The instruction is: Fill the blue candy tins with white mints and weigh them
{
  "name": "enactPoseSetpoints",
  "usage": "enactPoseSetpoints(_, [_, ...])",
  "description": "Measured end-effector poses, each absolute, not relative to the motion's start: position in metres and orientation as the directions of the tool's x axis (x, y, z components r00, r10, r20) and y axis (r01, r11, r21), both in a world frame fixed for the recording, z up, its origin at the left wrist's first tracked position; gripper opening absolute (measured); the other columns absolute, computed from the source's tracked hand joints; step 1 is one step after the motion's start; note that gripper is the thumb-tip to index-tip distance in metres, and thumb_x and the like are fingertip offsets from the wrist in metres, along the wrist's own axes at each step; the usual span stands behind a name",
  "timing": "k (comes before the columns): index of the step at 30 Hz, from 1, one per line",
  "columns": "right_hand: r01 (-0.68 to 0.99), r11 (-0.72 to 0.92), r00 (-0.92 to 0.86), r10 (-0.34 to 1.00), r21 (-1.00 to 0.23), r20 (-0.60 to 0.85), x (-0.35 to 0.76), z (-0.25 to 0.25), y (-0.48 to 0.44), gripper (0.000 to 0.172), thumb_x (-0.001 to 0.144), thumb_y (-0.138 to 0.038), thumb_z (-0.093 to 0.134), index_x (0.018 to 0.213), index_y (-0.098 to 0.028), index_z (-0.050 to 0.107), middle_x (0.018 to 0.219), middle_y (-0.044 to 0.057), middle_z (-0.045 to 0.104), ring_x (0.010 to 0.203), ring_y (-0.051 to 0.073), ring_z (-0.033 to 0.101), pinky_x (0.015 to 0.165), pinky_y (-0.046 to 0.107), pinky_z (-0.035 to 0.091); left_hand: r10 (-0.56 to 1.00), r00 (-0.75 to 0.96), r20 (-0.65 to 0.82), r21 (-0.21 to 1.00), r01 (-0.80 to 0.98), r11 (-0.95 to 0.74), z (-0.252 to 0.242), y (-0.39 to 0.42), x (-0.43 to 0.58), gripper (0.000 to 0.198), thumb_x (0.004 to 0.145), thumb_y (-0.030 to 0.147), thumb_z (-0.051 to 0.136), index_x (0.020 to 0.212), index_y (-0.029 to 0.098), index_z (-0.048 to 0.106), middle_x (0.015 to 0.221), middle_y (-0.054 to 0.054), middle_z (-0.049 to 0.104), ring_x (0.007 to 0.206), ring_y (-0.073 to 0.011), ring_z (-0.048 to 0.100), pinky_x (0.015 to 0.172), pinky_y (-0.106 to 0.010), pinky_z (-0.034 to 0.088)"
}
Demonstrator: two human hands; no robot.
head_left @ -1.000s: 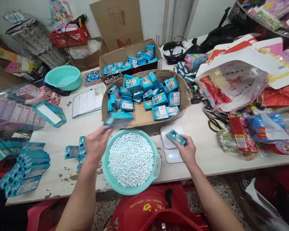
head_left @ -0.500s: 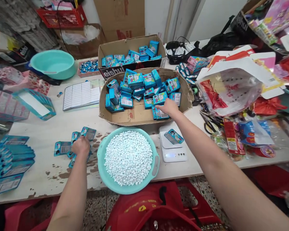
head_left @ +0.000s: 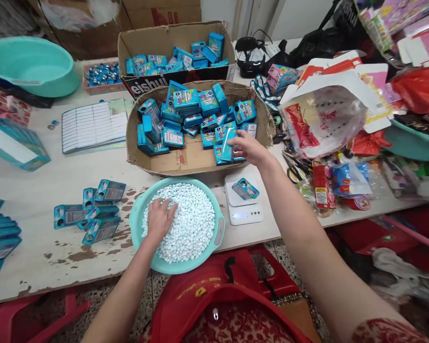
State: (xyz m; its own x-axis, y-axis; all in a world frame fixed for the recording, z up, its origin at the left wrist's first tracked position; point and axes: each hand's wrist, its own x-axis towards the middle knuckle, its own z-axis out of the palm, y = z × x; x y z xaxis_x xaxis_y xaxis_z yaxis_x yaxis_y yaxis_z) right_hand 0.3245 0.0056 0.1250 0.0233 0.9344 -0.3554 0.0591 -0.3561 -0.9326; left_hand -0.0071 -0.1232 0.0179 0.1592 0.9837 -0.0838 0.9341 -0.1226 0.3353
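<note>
My left hand point(head_left: 159, 219) lies on the small white candies point(head_left: 191, 224) that fill a turquoise colander point(head_left: 219, 233). Its fingers are parted and nothing is visibly gripped. Over the front cardboard box point(head_left: 153, 164), my right hand point(head_left: 249, 146) has its fingers apart, beside a tilted small blue candy box point(head_left: 229, 144); contact between them is hard to make out. Many similar blue boxes point(head_left: 186, 102) are piled there. Right of the colander, one flat blue box point(head_left: 245, 188) rests on a white scale point(head_left: 243, 214).
Several flat blue boxes point(head_left: 103, 229) lie to the left on the table. Behind are a second carton point(head_left: 127, 47) of blue boxes, a turquoise basin point(head_left: 53, 85) and printed sheets point(head_left: 93, 128). Scissors point(head_left: 292, 172) and plastic bags point(head_left: 325, 119) crowd the right side.
My left hand has left the flat boxes and come right onto the candies. The right hand's fingers have spread, and a blue box beside them now stands tilted. The view has shifted.
</note>
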Motion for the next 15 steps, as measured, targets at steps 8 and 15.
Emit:
enactPoseSetpoints(8, [-0.446, -0.300, -0.058, 0.950, -0.843, -0.307, 0.263, 0.133, -0.143, 0.070, 0.062, -0.037, 0.075, 0.127, -0.031, 0.049, 0.121, 0.004, 0.062, 0.104, 0.027, 0.063, 0.090, 0.048, 0.049, 0.950, 0.111, -0.293, 0.377, 0.926, 0.008, 0.030, -0.113, 0.043, 0.044, 0.084, 0.055, 0.047, 0.103, 0.020, 0.066, 0.101, -0.011, 0.065, 0.097, -0.0292, 0.058, 0.081, -0.038, 0.044])
enactPoseSetpoints(15, [-0.116, -0.241, -0.097, 0.968, -0.963, -0.231, 0.235, 0.110, -0.181, 0.078, 0.061, -0.026, 0.076, 0.133, -0.027, 0.049, 0.136, 0.004, 0.053, 0.121, 0.028, 0.051, 0.105, 0.043, 0.038, 0.916, -0.044, -0.399, 0.850, 0.358, 0.387, 0.042, -0.115, 0.031, 0.020, 0.067, 0.039, 0.063, 0.070, 0.019, 0.062, 0.069, -0.001, 0.063, 0.068, -0.0166, 0.058, 0.064, -0.026, 0.046])
